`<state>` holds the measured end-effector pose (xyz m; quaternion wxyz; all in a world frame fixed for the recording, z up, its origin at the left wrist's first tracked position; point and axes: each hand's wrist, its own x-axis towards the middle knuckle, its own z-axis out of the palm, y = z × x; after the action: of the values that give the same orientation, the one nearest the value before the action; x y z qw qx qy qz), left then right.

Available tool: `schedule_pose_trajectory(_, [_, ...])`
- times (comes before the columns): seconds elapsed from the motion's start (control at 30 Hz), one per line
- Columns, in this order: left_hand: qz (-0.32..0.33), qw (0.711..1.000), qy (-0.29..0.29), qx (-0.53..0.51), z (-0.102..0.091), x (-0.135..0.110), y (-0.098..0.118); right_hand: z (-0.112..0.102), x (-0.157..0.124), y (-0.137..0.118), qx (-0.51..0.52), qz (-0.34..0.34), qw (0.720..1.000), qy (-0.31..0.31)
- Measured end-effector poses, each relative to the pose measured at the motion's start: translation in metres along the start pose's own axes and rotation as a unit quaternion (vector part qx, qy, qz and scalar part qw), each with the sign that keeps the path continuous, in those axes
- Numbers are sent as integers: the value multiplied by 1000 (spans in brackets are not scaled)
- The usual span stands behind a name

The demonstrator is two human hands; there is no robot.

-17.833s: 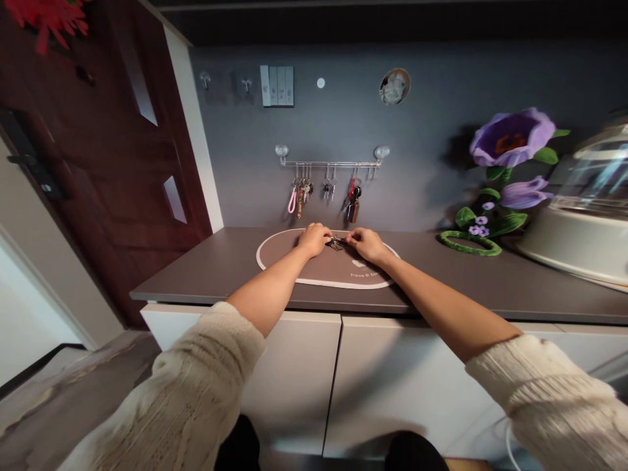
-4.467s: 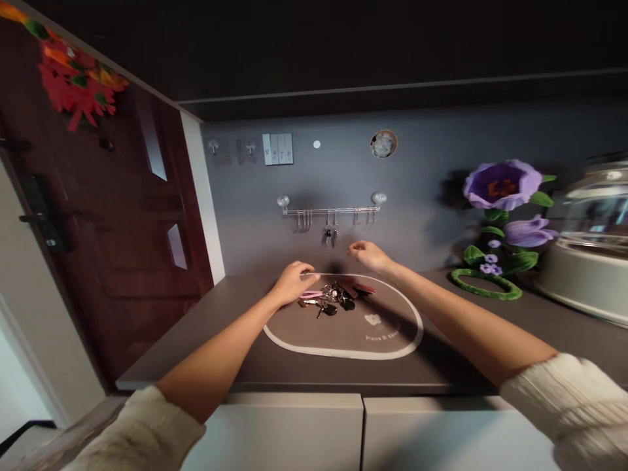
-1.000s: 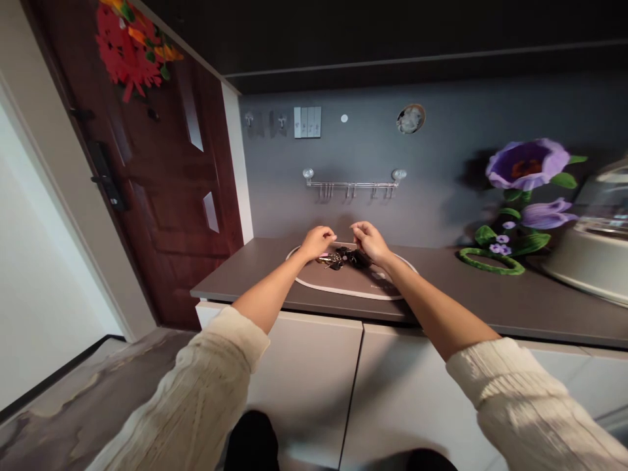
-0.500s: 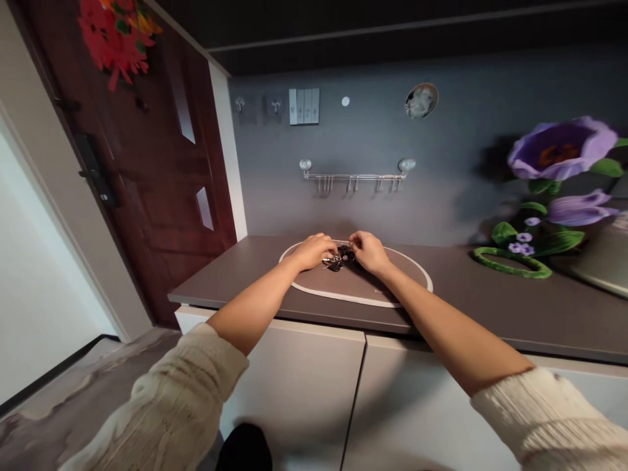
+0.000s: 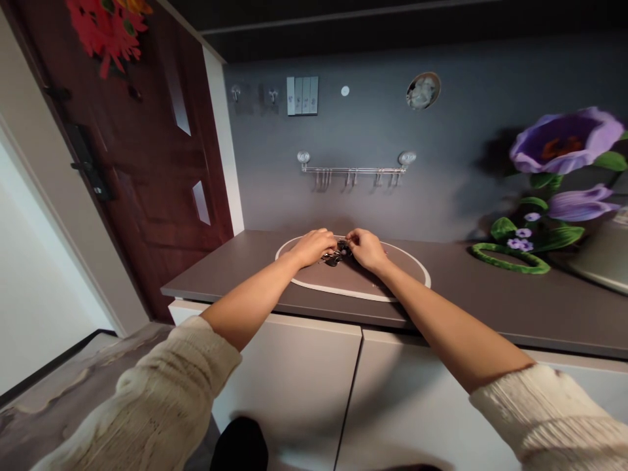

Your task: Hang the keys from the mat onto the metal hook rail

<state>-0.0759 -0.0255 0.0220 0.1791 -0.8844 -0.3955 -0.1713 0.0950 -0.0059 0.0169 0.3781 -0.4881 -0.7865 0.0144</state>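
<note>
The person's left hand (image 5: 315, 247) curls over the left side of a small heap of keys (image 5: 333, 259), fingers bent downward; whether it grips any of them cannot be told, since the fingertips are lost against the dark metal. The right hand (image 5: 367, 250) is just beside the heap on the other side, thumb and fingertips drawn together, and whether anything is pinched there cannot be told either. The keys lie between the two hands on a brown mat (image 5: 338, 281) with rounded ends and a pale border. The mat lies flat on the dark desk (image 5: 490, 304), above white cabinet doors (image 5: 289, 366). On the grey wall (image 5: 275, 157) behind the hands, a clear rack (image 5: 353, 171) with small hooks is mounted. Farther right, a purple flower ornament (image 5: 542, 147) stands on the desk, and a reddish-brown door (image 5: 161, 203) rises at the left.
</note>
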Motion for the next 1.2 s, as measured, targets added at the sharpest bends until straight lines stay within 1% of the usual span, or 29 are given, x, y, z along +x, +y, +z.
schedule_pose_trajectory(0.2, [-6, 1000, -3, 5, 1, 1, 3, 2, 0, 2, 9, -8, 1000, 8])
schedule_pose_trajectory(0.37, [-28, 999, 33, -28, 5, 1, 1, 1, -1, 1, 10, -3, 1000, 6])
schedule_pose_trajectory(0.57, [-55, 997, 48, 1, 2, -2, 0, -1, -2, -3, 9, 10, 1000, -2])
schedule_pose_trajectory(0.77, [-95, 993, 65, 5, -1, -3, -1, -2, -4, -6, 20, 2, 1000, 1])
schedule_pose_trajectory(0.9, [-110, 991, 78, -10, -3, -3, -1, -1, -4, -6, 24, -8, 1000, 2])
schedule_pose_trajectory(1.07, [-143, 982, 108, -53, -2, -3, -3, 0, -4, -6, 29, -48, 998, 17])
schedule_pose_trajectory(1.2, [-165, 973, 141, -82, -1, -3, -6, 0, -5, -8, 23, -67, 997, 17])
